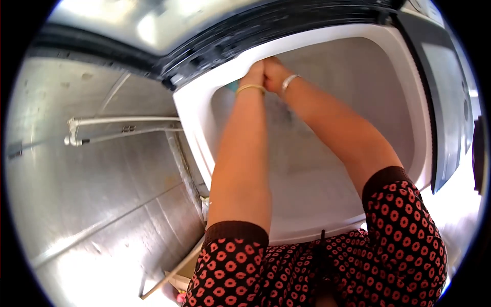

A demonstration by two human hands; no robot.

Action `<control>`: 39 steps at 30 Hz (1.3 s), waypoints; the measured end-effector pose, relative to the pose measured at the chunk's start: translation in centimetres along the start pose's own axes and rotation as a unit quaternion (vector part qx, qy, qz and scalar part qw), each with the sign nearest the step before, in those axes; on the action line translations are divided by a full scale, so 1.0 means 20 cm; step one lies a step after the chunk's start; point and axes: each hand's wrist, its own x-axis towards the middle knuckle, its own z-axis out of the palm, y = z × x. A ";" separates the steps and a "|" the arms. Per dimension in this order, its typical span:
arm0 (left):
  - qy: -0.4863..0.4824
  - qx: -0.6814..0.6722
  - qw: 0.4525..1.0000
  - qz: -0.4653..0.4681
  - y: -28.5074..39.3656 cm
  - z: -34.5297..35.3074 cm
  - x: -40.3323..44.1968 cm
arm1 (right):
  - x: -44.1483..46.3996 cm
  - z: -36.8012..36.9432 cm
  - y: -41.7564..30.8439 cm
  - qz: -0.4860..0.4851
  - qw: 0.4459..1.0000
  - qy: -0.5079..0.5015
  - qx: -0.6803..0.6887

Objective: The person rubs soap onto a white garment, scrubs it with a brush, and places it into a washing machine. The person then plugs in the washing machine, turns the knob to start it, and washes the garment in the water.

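Note:
Both arms reach forward into a white basin (pixel 394 56) with a wide rounded rim. Near its far left edge, my left hand (pixel 254 74), with a yellow bangle at the wrist, is close against my right hand (pixel 275 74), which has a silvery bracelet. The fingers of both hands are turned away and mostly hidden, so what they hold, if anything, does not show. A small patch of teal material (pixel 233 86) shows just left of my left wrist. The basin's floor looks greyish.
A black frame (pixel 215 38) runs behind the basin, with a dark-edged panel (pixel 447 97) at its right. Tiled flooring (pixel 102 189) and a white pipe (pixel 123 120) lie to the left. A thin bar (pixel 163 281) stands at the lower left.

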 end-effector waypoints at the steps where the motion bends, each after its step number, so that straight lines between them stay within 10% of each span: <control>1: 0.018 0.074 0.997 0.016 0.06 0.04 -0.04 | 0.03 -0.01 0.01 0.023 0.999 0.018 0.020; 5: 0.072 0.363 0.927 0.058 0.20 0.14 -0.13 | 0.15 -0.01 0.03 0.020 1.000 0.020 0.003; 13: 0.104 0.488 0.858 0.123 0.09 0.04 -0.05 | -0.10 0.06 -0.10 -0.153 0.949 -0.029 -0.273; 16: 0.067 0.347 0.935 0.005 0.26 0.14 -0.17 | 0.03 0.00 -0.11 -0.158 0.930 0.021 -0.331; 18: 0.075 0.296 0.949 0.082 0.18 0.11 -0.15 | 0.23 -0.19 -0.14 -0.107 0.853 -0.063 -0.507; 19: 0.070 0.080 0.994 -0.006 0.21 0.13 -0.16 | 0.36 -0.28 -0.07 -0.106 0.853 -0.062 -0.507; 21: 0.061 -0.147 0.983 -0.092 0.22 0.15 -0.15 | 0.57 -0.44 0.07 -0.391 0.823 -0.227 -0.343; 22: 0.057 -0.196 0.972 -0.116 0.20 0.16 -0.13 | 0.45 -0.35 0.02 -0.391 0.823 -0.225 -0.346; 24: 0.051 -0.244 0.958 -0.143 0.16 0.18 -0.12 | 0.02 0.00 -0.06 0.009 0.999 0.040 0.008; 28: 0.215 -0.212 0.942 -0.147 0.23 0.23 -0.23 | -0.17 0.03 -0.04 0.037 0.997 0.057 -0.030; 30: 0.113 0.059 0.943 -0.308 0.36 0.25 -0.30 | -0.24 -0.03 -0.11 0.140 0.972 0.016 -0.188; 32: 0.151 0.175 0.956 -0.180 0.16 0.16 -0.19 | -0.30 -0.09 -0.20 0.188 0.950 -0.033 -0.247; 34: 0.160 0.246 0.955 -0.039 -0.07 0.04 -0.03 | -0.44 -0.07 -0.26 0.091 0.901 -0.122 -0.407; 36: 0.063 0.365 0.916 -0.153 0.09 0.09 -0.13 | -0.54 -0.06 -0.31 0.057 0.877 -0.099 -0.468; 38: -0.007 0.411 0.884 -0.224 0.06 0.08 -0.14 | -0.64 -0.07 -0.33 -0.182 0.709 -0.176 -0.658; 39: -0.093 0.477 0.857 -0.169 -0.01 0.07 -0.15 | -0.71 -0.06 -0.30 -0.277 0.713 -0.237 -0.599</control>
